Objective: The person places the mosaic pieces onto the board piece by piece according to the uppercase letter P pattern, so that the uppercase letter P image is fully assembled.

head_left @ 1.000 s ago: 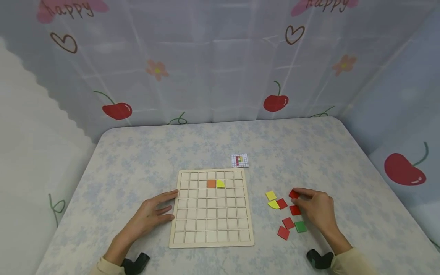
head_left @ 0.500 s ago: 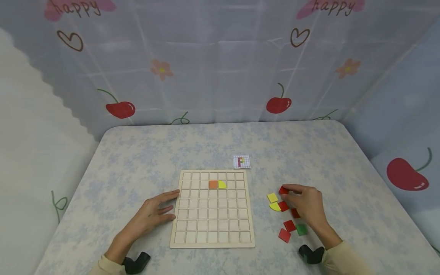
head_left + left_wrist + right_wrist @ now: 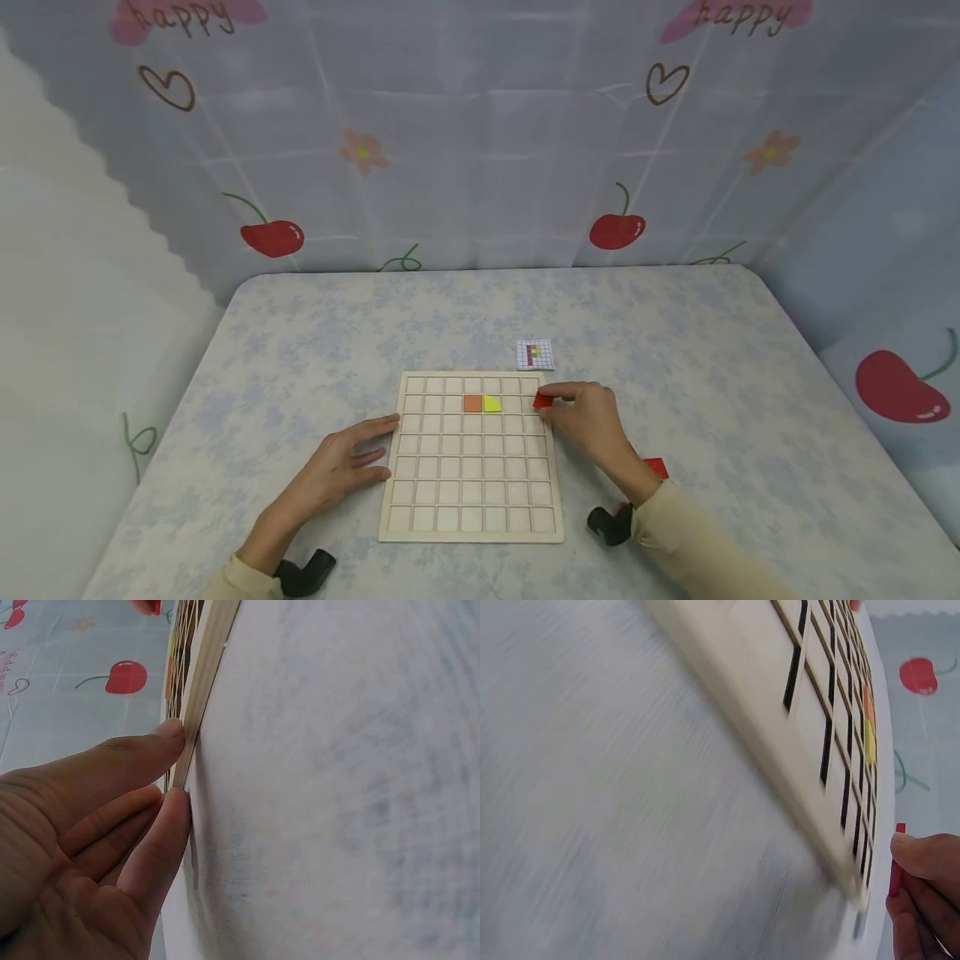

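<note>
A wooden grid board point(image 3: 471, 537) lies flat on the table. An orange square tile point(image 3: 472, 403) and a yellow quarter-circle tile point(image 3: 492, 404) sit side by side in its second row from the back. My left hand point(image 3: 333, 467) touches the board's left edge with thumb and fingertips, fingers fairly straight; the left wrist view shows the thumb point(image 3: 154, 746) against the rim. Pinched between my right hand's point(image 3: 592, 421) thumb and fingers is a red square tile point(image 3: 542, 401), over the board's right edge near the back. The right wrist view shows this red tile point(image 3: 896, 874) edge-on.
Just behind the board's back right corner lies a small printed pattern card point(image 3: 535, 355). A loose red tile point(image 3: 656, 467) shows beside my right forearm, which hides most other loose tiles. Black wrist-worn devices point(image 3: 303, 573) sit at both wrists. A cherry-print curtain point(image 3: 465, 167) hangs behind the table.
My right hand has carried the red tile leftward from the loose tiles to the board's right edge. The left hand stays at the left edge. The head view has shifted slightly.
</note>
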The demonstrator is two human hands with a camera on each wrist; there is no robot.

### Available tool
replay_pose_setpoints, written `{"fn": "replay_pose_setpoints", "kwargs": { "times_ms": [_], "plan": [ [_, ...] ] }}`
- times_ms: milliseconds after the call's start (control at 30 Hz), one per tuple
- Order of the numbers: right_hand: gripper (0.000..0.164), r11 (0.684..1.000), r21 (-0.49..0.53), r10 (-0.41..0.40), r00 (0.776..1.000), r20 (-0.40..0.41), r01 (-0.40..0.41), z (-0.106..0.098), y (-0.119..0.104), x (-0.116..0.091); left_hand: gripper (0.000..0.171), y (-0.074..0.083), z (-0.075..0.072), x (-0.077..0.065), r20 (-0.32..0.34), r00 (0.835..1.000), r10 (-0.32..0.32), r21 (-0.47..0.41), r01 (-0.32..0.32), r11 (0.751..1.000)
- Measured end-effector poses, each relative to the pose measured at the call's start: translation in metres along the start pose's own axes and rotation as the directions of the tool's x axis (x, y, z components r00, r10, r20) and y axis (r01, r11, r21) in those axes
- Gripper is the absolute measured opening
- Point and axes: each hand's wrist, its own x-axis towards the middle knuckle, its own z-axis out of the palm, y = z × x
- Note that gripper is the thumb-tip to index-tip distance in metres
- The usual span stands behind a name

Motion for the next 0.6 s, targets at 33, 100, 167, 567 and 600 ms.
{"fn": "replay_pose_setpoints", "kwargs": {
  "times_ms": [33, 100, 167, 567, 600],
  "plan": [
    [0.024, 1.0, 0.013, -0.011, 1.0, 0.008, 0.011, 0.005, -0.004, 0.002, 0.067, 0.0, 0.0, 0.0, 0.0, 1.0, 0.002, -0.001, -0.002, 1.0],
    [0.024, 0.999, 0.034, -0.035, 0.999, 0.024, 0.034, 0.015, -0.013, 0.005, 0.067, -0.001, 0.0, 0.001, 0.002, 1.0, 0.007, -0.007, -0.007, 1.0],
    [0.024, 0.996, 0.048, -0.075, 0.996, 0.04, 0.073, 0.025, -0.021, 0.009, 0.067, -0.002, 0.0, 0.0, -0.001, 1.0, 0.009, -0.013, -0.009, 1.0],
    [0.025, 0.972, 0.105, -0.224, 0.965, 0.137, 0.211, 0.069, -0.053, 0.021, 0.067, -0.003, -0.001, 0.001, 0.013, 1.0, 0.004, -0.046, -0.003, 0.999],
    [0.025, 0.97, 0.107, -0.232, 0.962, 0.147, 0.218, 0.071, -0.054, 0.022, 0.067, -0.004, 0.0, 0.001, 0.013, 1.0, 0.001, -0.044, -0.001, 0.999]
  ]
}}
